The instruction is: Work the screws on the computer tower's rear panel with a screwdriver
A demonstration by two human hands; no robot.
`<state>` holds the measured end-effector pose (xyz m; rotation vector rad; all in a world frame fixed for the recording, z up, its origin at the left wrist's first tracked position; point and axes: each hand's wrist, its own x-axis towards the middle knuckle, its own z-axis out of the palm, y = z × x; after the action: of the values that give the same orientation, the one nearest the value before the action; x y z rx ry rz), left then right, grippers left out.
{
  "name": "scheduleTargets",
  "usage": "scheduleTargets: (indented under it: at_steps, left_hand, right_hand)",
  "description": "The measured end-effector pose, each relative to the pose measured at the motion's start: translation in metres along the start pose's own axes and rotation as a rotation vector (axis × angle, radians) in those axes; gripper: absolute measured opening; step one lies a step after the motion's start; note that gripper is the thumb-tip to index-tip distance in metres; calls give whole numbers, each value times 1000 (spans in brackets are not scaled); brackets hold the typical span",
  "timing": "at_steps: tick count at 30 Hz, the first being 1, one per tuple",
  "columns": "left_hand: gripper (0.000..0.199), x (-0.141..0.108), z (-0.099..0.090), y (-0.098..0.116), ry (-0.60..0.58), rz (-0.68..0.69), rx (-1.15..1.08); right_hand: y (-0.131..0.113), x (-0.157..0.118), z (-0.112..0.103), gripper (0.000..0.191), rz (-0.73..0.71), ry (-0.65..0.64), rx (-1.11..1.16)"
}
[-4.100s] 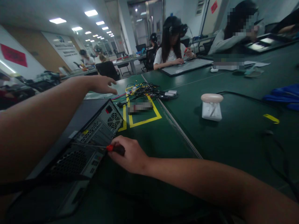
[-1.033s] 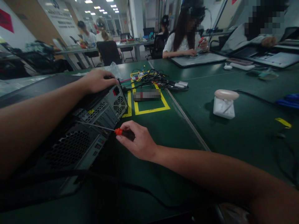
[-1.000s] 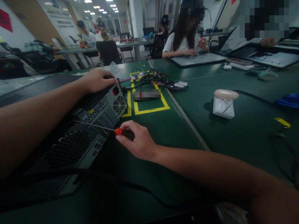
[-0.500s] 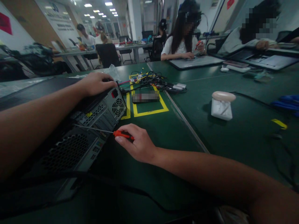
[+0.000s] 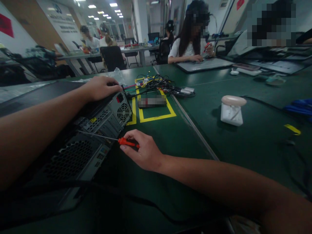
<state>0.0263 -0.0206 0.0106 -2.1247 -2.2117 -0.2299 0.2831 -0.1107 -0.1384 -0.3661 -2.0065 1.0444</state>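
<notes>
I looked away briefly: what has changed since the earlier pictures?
The left hand, raised over the computer case at first, has come down onto its top edge. The screwdriver in the right hand has turned: its handle shows red where it looked dark. Unchanged: that hand's hold, the cables and the white box.

Cables (image 5: 158, 82), one tangle, black and coloured, on the far end of a yellow tape frame (image 5: 158, 117). White case (image 5: 231, 114), pink-topped, to the right. Blue cloth (image 5: 298, 109), right edge; black chair (image 5: 112, 58), beyond the table (image 5: 195, 100)

Bare forearms (image 5: 207, 172), bare hands (image 5: 145, 151)
</notes>
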Motion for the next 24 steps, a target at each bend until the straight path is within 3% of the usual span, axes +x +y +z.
scheduleTargets:
  at_steps: [24]
  left_hand:
    - [82, 0, 0, 0, -1, 15, 4]
  right_hand:
    - [2, 0, 0, 25, -42, 22, -10]
